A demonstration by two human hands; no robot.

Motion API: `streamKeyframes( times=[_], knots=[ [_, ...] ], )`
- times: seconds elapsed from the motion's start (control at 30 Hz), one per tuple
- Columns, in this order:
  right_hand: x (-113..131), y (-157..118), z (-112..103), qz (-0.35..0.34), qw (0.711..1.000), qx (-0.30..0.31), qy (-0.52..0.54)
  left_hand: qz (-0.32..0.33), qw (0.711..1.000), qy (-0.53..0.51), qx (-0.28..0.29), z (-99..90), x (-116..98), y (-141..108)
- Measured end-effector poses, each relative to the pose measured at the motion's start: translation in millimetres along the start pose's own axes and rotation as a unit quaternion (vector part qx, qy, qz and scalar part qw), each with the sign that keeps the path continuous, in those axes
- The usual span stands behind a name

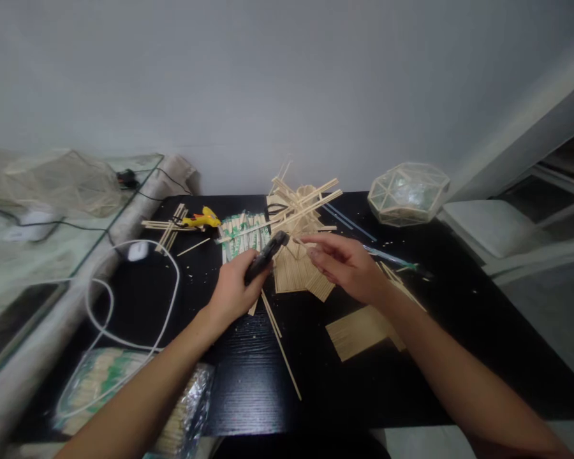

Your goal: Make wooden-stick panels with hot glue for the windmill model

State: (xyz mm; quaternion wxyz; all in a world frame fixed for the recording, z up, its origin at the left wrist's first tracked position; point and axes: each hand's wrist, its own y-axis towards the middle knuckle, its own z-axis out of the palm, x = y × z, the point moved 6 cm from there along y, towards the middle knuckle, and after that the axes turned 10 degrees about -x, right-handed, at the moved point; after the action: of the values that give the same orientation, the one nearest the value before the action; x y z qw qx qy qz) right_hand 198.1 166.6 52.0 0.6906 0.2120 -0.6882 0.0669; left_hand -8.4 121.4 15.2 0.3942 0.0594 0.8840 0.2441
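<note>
My left hand (pixel 242 284) is closed around a black-handled tool (pixel 264 256) with a dark, blunt head; it looks like cutting pliers, but blur hides the jaws. Just to the right, my right hand (pixel 339 260) has its thumb and fingers pinched together near the tool's head. A small pale tip shows at its fingertips, too small to name. Behind both hands stands a model built of thin wooden sticks (pixel 303 207), with crossed arms of bundled sticks. Under it lies a flat stick panel (pixel 289 274). Paper-wrapped chopsticks (pixel 242 233) lie beside my left hand.
A yellow glue gun (pixel 203 218) lies at the back left near loose sticks. A white cable (pixel 176 287) loops over the left side. Plastic-bagged chopsticks (pixel 103 376) lie front left. Another stick panel (pixel 358 331) is below my right wrist. A faceted stick-framed bowl (pixel 409 193) stands back right.
</note>
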Motion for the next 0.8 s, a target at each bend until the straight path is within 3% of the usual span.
streamKeyframes(
  times=[0.27,0.8],
  knots=[
    [-5,-6,14,-0.049,0.991,-0.040,-0.115,-0.021,0.999,0.028,0.008,1.6,8,-11],
    [-9,-7,23,-0.047,0.994,-0.021,-0.095,0.048,0.998,0.014,0.036,6.5,-4,-14]
  ],
)
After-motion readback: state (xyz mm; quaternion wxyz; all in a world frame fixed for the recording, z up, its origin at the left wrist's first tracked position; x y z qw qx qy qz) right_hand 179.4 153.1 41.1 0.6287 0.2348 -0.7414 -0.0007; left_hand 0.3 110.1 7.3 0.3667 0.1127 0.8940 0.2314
